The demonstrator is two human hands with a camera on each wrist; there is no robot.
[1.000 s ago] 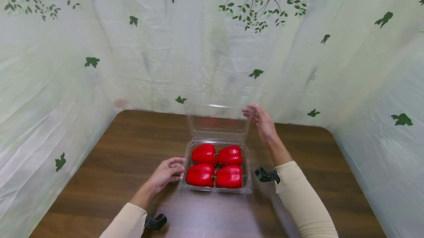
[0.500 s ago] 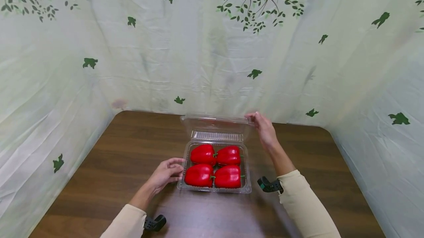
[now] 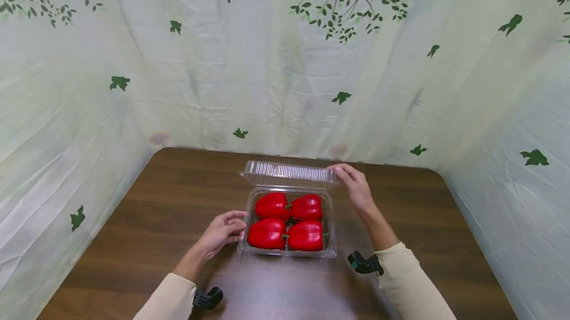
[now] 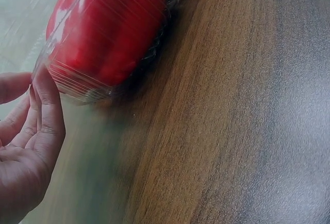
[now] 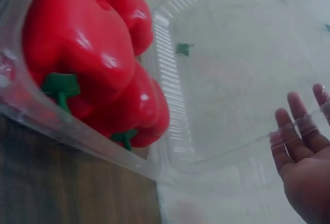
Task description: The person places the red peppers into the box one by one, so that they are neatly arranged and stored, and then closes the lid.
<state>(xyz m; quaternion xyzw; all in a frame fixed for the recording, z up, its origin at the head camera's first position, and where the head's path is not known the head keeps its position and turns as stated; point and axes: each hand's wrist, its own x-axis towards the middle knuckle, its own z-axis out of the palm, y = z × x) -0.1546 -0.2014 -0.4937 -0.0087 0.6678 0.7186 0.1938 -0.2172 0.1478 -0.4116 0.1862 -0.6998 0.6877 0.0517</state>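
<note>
A clear plastic clamshell container point(image 3: 287, 253) sits on the table, with several red bell peppers point(image 3: 305, 235) with green stems packed in its base. Its hinged lid point(image 3: 289, 173) leans up and partly forward from the back edge. My left hand point(image 3: 220, 232) is at the container's left side; in the left wrist view, thumb and fingertips point(image 4: 44, 82) pinch the plastic rim. At the lid's right end is my right hand point(image 3: 355, 185). Through the clear lid in the right wrist view, its fairly straight fingers point(image 5: 296, 131) show behind the edge, touching it.
The brown wood-grain table point(image 3: 187, 186) has rounded far corners. A pale curtain point(image 3: 285, 87) printed with leaves and branches hangs behind it and on both sides. Black devices point(image 3: 208, 298) are worn at both wrists, below the sleeves.
The lid has swung from nearly upright forward and down toward the peppers. My right hand has come down and nearer with it. The left hand has stayed at the container's side.
</note>
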